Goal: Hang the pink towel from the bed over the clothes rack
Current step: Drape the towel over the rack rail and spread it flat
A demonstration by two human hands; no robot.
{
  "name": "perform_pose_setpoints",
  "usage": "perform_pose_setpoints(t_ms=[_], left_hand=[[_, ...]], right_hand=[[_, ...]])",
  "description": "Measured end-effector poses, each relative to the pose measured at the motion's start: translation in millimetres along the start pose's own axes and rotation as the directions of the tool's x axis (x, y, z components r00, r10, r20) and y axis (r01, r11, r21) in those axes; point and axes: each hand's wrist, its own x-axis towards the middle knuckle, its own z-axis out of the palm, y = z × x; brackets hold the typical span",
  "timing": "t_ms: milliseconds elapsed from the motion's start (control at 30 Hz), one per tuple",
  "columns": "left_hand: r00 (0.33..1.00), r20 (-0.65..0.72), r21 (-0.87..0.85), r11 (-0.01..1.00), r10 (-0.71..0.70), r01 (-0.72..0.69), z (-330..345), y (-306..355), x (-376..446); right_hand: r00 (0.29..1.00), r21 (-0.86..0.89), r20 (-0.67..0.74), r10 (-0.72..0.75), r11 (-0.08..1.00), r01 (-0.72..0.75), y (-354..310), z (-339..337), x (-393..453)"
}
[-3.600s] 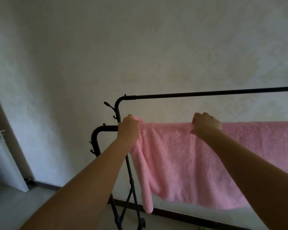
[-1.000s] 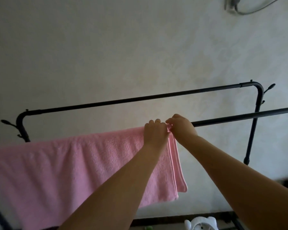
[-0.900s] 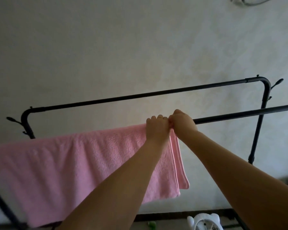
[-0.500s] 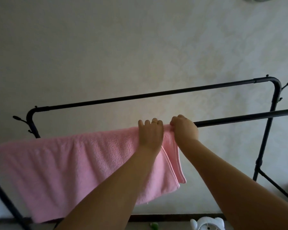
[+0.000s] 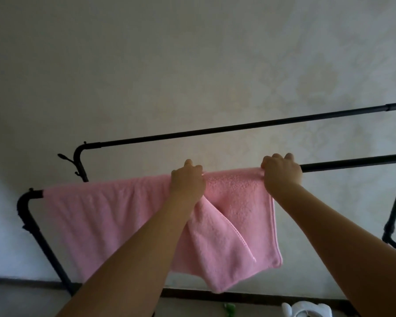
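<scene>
Inspecting one head view, angled upward toward a pale wall.

Pink towel: hanging draped over the nearer, lower rail of the black clothes rack, spreading from the rail's left bend toward the middle. Not lying on any bed; no bed showing. Sagging unevenly at the right end, with one layer folding diagonally across the other and a corner dropping lower than the rest.

Left hand: closing around the towel's top fold at the rail, fingers curled over it. Judging this grip as an anchor, pinning the cloth so that it is not sliding along or off the bar.

Right hand: gripping the towel's right top corner against the rail, fingers wrapping over the bar. Judging this as the working hand, drawing the edge outward along the bare stretch of rail to flatten the bunched portion.

Both hands sitting well apart on the same rail, keeping the fold line taut between them.

Farther, higher rail: carrying nothing.

Assessing progress: hanging essentially achieved, straightening under way. Flagging the diagonal fold near the right end as the remaining defect; pulling too hard risking dragging the towel off balance.
</scene>
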Motion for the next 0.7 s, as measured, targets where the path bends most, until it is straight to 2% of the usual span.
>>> perform_pose_setpoints(t_ms=[100, 167, 233, 333, 467, 600, 700], left_hand=[[0.997, 0.048, -0.050, 0.997, 0.066, -0.063, -5.1, -14.6, 3.6], [0.986, 0.090, -0.019, 0.990, 0.139, -0.137, -5.7, -24.8, 2.4], [0.977, 0.064, 0.004, 0.979, 0.204, -0.205, -5.3, -30.1, -0.1], [0.978, 0.040, -0.031, 0.978, 0.206, -0.204, -4.4, -38.4, -4.4], [0.987, 0.002, -0.159, 0.974, 0.161, -0.158, -3.2, -52.4, -5.0], [0.964, -0.027, -0.107, 0.958, 0.264, -0.265, -1.2, -61.0, -6.3], [0.980, -0.026, -0.065, 0.978, 0.195, -0.196, -7.3, -86.7, -5.6]], right_hand=[[0.998, -0.053, 0.004, -0.062, 0.997, 0.062, -27.0, -4.6, -0.6], [0.983, 0.077, -0.056, -0.176, 0.981, 0.180, -57.2, -4.7, -3.0], [0.964, 0.247, -0.078, -0.255, 0.932, 0.266, -90.0, -3.4, -6.8], [0.971, 0.369, 0.024, -0.239, 0.905, 0.213, -134.6, 4.5, -11.9], [0.984, 0.303, 0.026, -0.174, 0.940, 0.158, -152.3, 17.6, -15.7], [0.995, 0.287, 0.071, -0.064, 0.957, 0.041, -155.6, 13.8, -10.9], [0.998, 0.271, 0.057, -0.001, 0.962, -0.015, -152.1, 14.8, -14.4]])
